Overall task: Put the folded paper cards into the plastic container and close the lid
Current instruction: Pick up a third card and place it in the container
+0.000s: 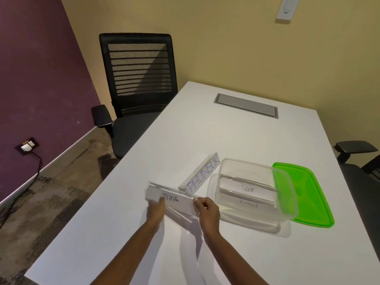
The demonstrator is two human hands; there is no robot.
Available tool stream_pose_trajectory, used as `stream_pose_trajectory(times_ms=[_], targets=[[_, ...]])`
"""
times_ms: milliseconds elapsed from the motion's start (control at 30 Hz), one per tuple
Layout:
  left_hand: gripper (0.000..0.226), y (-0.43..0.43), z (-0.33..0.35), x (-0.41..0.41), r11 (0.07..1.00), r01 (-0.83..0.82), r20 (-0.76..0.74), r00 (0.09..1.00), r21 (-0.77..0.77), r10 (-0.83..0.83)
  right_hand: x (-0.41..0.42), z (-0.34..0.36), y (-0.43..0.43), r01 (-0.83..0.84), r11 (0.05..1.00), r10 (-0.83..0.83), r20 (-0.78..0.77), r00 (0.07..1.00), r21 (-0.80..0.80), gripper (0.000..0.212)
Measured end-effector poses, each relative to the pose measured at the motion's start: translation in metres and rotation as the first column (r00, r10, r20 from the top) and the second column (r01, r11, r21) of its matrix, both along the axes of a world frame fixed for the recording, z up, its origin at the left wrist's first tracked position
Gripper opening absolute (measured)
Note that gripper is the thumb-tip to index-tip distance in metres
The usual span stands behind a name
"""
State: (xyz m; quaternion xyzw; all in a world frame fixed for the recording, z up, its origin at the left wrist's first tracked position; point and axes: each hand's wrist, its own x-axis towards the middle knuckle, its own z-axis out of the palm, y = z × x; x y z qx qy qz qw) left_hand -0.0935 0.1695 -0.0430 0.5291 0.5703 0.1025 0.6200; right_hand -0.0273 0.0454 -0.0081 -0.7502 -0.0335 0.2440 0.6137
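Note:
A folded white card marked ZEBRA (176, 202) is held just above the table by both hands. My left hand (155, 210) grips its left part, my right hand (207, 212) its right end. Behind it a second folded card marked PHUNSUK (202, 174) stands on the table, leaning against the left wall of the clear plastic container (285, 204). Inside the container lie two cards, one marked TIGER (246, 189) and one partly hidden in front of it (247, 205). The green lid (306, 194) lies flat to the container's right, partly under it.
The white table (205, 136) has a grey cable hatch (245, 105) at its far end. A black mesh office chair (137, 83) stands at the far left corner, another chair's armrest (355, 147) at the right. The table's left edge drops to the floor.

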Motion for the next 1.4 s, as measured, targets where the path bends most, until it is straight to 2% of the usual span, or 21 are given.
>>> stream_pose_trajectory(times_ms=[100, 200, 300, 400, 467, 600, 733, 900, 1067, 1233, 1400], targets=[[0.050, 0.013, 0.009, -0.003, 0.998, -0.068, -0.008, 0.998, 0.017, 0.068, 0.014, 0.019, -0.007, -0.075, 0.997, 0.074, 0.095, 0.993, -0.001, 0.019], [0.044, 0.021, 0.014, -0.005, 0.988, -0.135, 0.018, 0.991, 0.081, 0.134, 0.031, 0.032, -0.018, -0.105, 0.995, 0.103, 0.126, 0.987, 0.005, 0.029], [0.023, 0.019, 0.025, -0.001, 0.988, -0.129, 0.132, 0.984, 0.089, 0.117, 0.048, 0.041, -0.031, -0.131, 0.991, 0.131, 0.143, 0.981, -0.010, 0.033], [0.024, 0.014, 0.036, 0.008, 0.980, -0.117, 0.167, 0.982, 0.160, 0.090, 0.064, 0.048, -0.046, -0.129, 0.990, 0.139, 0.212, 0.967, -0.061, 0.038], [0.026, 0.008, 0.042, 0.015, 0.969, -0.099, 0.157, 0.986, 0.228, 0.064, 0.072, 0.052, -0.055, -0.103, 0.987, 0.133, 0.278, 0.951, -0.120, 0.037], [0.026, -0.006, 0.054, 0.029, 0.946, -0.049, 0.185, 0.983, 0.320, -0.011, 0.088, 0.057, -0.075, -0.063, 0.970, 0.144, 0.348, 0.926, -0.233, 0.019], [0.023, -0.017, 0.069, 0.043, 0.921, -0.020, 0.212, 0.975, 0.390, -0.069, 0.102, 0.061, -0.093, -0.033, 0.945, 0.164, 0.383, 0.909, -0.325, 0.022], [0.018, -0.035, 0.094, 0.070, 0.851, 0.062, 0.179, 0.967, 0.521, -0.180, 0.123, 0.066, -0.115, 0.013, 0.916, 0.139, 0.348, 0.927, -0.402, 0.032], [0.014, -0.055, 0.109, 0.104, 0.757, 0.190, 0.096, 0.944, 0.626, -0.316, 0.154, 0.070, -0.139, 0.073, 0.908, 0.061, 0.302, 0.951, -0.413, 0.031], [0.024, -0.072, 0.105, 0.140, 0.720, 0.367, -0.025, 0.899, 0.589, -0.437, 0.180, 0.070, -0.161, 0.110, 0.901, 0.003, 0.260, 0.966, -0.419, 0.037], [0.025, -0.085, 0.094, 0.168, 0.732, 0.518, -0.123, 0.844, 0.441, -0.523, 0.199, 0.066, -0.166, 0.153, 0.875, -0.034, 0.257, 0.966, -0.460, 0.037]])
